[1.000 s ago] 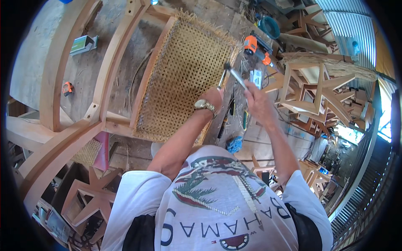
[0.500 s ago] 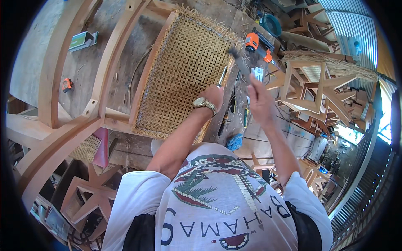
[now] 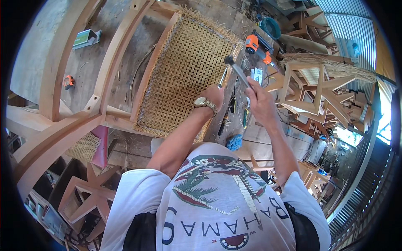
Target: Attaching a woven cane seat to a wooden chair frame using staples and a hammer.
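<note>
Woven cane webbing (image 3: 184, 62) with frayed edges covers a wooden frame (image 3: 151, 69) in front of me. My left hand (image 3: 212, 97), with a watch on its wrist, is closed around a slim metal tool (image 3: 222, 77), perhaps a chisel or screwdriver. Its shaft points away from me along the webbing's right edge; the fist hides most of its handle. In my right hand (image 3: 263, 100) is a hammer (image 3: 239, 72), gripped by its handle. The hammer's dark head hangs just beyond the tool's far end, and I cannot tell whether it touches anything.
Curved wooden chair members (image 3: 112, 58) rise on the left, beside a tape measure (image 3: 68, 82) and a small green-white box (image 3: 86, 39). An orange-black power tool (image 3: 252, 43), screwdrivers (image 3: 225, 122) and a blue rag (image 3: 235, 142) lie to the right. Star-shaped wooden frames (image 3: 320, 92) are stacked farther right.
The hammer head has come down and slightly left, nearer the slim tool, and the right hand has lowered a little. The left hand stays in place with its tool.
</note>
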The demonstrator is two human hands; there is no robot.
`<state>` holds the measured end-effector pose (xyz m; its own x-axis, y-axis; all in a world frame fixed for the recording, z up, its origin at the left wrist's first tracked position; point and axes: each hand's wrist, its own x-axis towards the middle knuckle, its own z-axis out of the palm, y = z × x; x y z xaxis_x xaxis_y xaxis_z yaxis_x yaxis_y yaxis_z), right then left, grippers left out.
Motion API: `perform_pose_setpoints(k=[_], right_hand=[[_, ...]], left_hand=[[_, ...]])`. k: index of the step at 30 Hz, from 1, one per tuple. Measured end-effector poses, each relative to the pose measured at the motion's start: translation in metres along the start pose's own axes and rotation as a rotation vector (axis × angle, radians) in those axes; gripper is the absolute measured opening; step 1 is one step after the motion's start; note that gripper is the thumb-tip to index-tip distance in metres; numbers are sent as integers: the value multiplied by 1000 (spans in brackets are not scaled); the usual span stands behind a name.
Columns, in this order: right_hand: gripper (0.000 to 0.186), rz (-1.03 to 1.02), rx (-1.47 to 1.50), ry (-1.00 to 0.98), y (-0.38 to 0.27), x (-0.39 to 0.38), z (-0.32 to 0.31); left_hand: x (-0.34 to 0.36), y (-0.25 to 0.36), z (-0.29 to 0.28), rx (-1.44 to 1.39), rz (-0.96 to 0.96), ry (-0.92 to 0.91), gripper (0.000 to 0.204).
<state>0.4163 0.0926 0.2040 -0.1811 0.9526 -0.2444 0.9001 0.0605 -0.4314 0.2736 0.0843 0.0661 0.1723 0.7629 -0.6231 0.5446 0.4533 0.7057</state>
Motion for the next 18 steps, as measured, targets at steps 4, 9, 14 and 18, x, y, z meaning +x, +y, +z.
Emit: perform_pose_setpoints(k=[4, 9, 14, 18], right_hand=[[34, 13, 64, 108, -30, -9, -20], [34, -219, 8, 222, 20, -15, 18], [33, -16, 82, 114, -7, -14, 4], [33, -222, 72, 275, 29, -16, 32]], left_hand=[[-7, -4, 3, 29, 9, 61, 45], [-7, -4, 7, 0, 24, 46, 48], [-8, -2, 4, -8, 17, 88, 48], [-1, -10, 12, -29, 44, 74, 48]])
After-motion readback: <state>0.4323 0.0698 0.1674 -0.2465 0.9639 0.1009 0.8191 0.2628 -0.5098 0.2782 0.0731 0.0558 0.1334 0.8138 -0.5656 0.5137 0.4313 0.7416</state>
